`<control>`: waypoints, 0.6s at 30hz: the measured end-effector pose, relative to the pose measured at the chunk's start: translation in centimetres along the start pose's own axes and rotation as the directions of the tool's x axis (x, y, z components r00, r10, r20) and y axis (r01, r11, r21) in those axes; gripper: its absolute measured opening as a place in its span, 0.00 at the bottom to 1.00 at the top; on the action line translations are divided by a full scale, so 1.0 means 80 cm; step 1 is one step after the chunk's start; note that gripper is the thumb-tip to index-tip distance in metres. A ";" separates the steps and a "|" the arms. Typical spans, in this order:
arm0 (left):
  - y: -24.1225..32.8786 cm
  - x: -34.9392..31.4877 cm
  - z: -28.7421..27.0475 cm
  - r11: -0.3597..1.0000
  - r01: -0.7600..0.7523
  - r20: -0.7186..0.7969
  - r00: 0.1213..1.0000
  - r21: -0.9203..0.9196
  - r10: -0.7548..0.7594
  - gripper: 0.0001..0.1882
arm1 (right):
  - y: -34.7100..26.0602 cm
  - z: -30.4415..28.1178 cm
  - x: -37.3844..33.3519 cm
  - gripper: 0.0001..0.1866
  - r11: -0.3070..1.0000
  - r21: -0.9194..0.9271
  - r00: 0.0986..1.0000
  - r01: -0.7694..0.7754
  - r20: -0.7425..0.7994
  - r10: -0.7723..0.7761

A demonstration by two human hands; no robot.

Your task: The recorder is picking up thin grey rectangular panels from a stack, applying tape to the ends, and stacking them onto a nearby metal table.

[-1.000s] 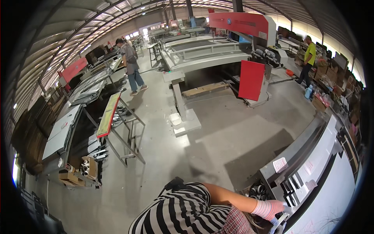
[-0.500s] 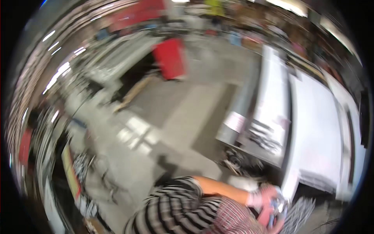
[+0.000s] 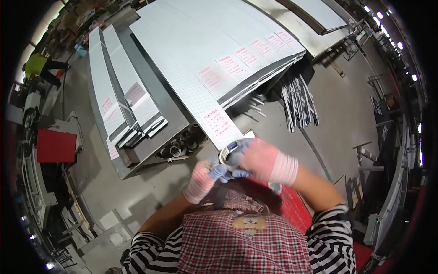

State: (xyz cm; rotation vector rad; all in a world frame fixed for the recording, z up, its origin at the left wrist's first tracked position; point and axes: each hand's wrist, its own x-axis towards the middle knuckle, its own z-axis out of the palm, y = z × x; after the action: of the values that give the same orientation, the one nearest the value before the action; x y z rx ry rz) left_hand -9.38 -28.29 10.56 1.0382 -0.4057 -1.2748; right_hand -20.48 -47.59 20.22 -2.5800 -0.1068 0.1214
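Observation:
A roll of tape (image 3: 224,154) is held in front of my chest, over the near end of a long white panel strip (image 3: 214,121) that bears a red-printed label. My right hand (image 3: 262,160), in a pink glove with blue-grey fingers, is closed round the roll from the right. Against the roll's lower left side, my left hand (image 3: 205,177), gloved alike, has its fingers bent together in a pinch. What lies between those left fingers is too small to make out.
Stacked white panels (image 3: 191,36) with red labels fill the table ahead. Two strapped stacks of narrow strips (image 3: 130,91) lie to its left. A bundle of thin strips (image 3: 299,102) hangs at right. A red bin (image 3: 56,146) stands left; a person in yellow-green (image 3: 35,65) is far left.
My view has swung right from the aisle to face the panel table. Both hands, earlier blurred at the lower right, are now in front of my chest with the tape roll.

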 end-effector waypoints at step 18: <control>-0.216 0.162 -0.205 0.847 -0.096 -0.136 0.972 0.523 0.194 0.38 | 0.064 0.193 0.100 0.46 0.725 -0.035 0.690 -0.688 -0.341 0.639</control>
State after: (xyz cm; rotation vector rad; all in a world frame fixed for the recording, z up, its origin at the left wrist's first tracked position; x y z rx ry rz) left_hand -3.15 -32.42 -15.52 1.5343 -0.6928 -0.9371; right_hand -13.95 -43.06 3.91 -2.6277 0.9980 -0.0302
